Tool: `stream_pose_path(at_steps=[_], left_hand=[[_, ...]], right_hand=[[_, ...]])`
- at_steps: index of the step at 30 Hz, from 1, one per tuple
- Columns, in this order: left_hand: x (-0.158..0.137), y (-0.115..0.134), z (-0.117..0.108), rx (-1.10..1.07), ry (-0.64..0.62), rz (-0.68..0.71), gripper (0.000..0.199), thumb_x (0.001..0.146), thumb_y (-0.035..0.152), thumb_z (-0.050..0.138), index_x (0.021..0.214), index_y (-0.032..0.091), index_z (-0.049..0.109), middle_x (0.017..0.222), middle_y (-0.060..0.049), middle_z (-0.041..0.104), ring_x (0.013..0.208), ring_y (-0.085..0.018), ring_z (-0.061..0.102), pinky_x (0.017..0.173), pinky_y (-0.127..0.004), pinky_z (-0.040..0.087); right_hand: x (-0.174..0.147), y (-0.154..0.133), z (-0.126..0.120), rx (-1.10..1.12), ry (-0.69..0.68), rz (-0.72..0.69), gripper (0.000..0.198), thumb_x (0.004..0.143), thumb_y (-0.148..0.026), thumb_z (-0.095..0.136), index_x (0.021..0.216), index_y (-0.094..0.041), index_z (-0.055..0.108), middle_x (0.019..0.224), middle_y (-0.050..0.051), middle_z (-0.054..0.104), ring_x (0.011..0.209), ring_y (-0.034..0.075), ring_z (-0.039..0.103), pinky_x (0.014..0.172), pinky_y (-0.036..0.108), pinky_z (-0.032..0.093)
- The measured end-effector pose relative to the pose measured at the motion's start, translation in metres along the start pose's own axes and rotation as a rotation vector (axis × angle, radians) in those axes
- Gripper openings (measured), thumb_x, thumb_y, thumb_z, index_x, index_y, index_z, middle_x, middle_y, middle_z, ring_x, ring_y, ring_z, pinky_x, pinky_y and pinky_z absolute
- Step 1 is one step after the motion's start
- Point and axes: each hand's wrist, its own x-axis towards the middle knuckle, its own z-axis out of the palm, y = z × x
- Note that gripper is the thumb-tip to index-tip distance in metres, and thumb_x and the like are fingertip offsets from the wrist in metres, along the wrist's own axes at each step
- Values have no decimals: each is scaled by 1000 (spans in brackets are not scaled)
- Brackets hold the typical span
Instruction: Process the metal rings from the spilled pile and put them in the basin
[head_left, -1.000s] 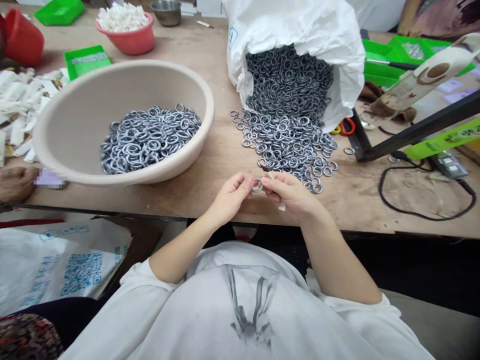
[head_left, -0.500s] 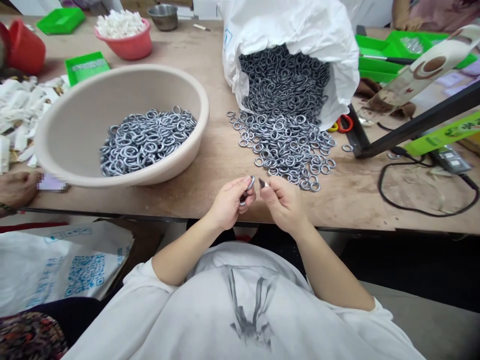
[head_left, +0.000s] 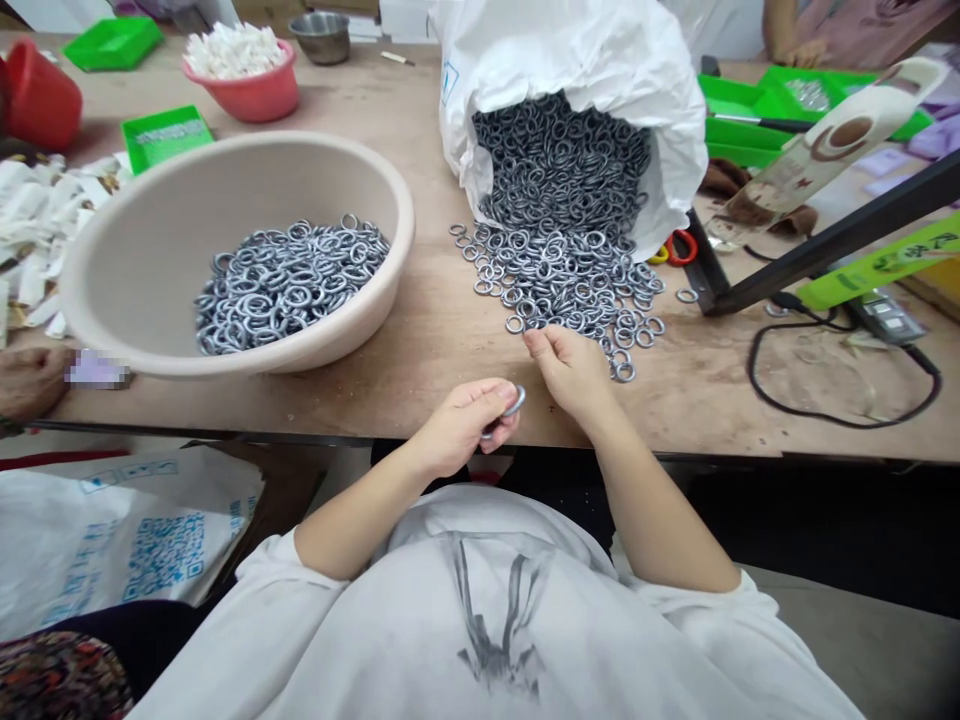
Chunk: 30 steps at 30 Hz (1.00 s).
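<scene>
My left hand (head_left: 472, 420) is closed at the table's front edge, pinching a grey metallic ring (head_left: 517, 399) between thumb and finger; part of a second ring shows lower in the palm. My right hand (head_left: 566, 362) lies further forward at the near side of the loose ring pile (head_left: 559, 265). Its thumb and fingers are bent together, and whatever is in them is hidden. Behind the pile, a white sack (head_left: 600, 50) lies on its side with many more rings in its mouth. A wide beige basin (head_left: 127, 250) to the left also holds rings.
A black metal bar (head_left: 825, 240) with a cable (head_left: 757, 400) stands at right, near red-handled scissors (head_left: 681, 248). Green trays (head_left: 112, 42), a pink bowl (head_left: 247, 90) and a metal bowl (head_left: 321, 38) stand at the back. Another person's hand (head_left: 30, 380) rests at far left.
My hands have drawn apart: the right went forward to the pile, the left slightly back with its ring. A dark pointed piece in my right fingers earlier is now out of sight.
</scene>
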Motion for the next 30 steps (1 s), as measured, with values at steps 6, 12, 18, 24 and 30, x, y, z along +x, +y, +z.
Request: stream_pose_path(at_steps=[6,12,18,24,30], left_hand=[[-1,6,-17,-98,181,-4,30,81,38,74,98,14,68,65,2,59,45,-4,45,41,-15,29],[2,15,-25,-167,331,19,23,74,33,70,85,13,66,82,-5,68,59,-11,61,38,-17,36],[13,8,-12,-2,275,96,43,76,54,76,86,15,61,73,1,60,48,-5,50,35,-15,25],[18,-4,6,56,214,134,55,75,68,72,74,17,54,63,3,51,46,-4,43,38,-16,28],[16,-6,7,12,202,65,54,83,68,63,69,18,47,55,4,47,39,-5,41,37,-18,22]], right_hand=[[42,-15,6,-532,-141,-59,29,95,-35,56,110,-16,73,113,17,67,85,26,65,62,32,32],[48,-15,-1,-327,-127,-127,23,95,-27,54,88,-16,73,97,13,67,82,23,62,63,32,32],[7,-26,-18,805,-321,12,53,80,-73,64,76,-20,65,56,-4,45,55,13,45,53,27,33],[-23,-38,-1,1087,-262,149,54,70,-73,74,72,-23,54,59,-4,53,52,12,51,52,27,44],[-27,-26,4,875,-94,79,53,80,-75,64,74,-23,52,63,-3,53,58,13,50,57,28,41]])
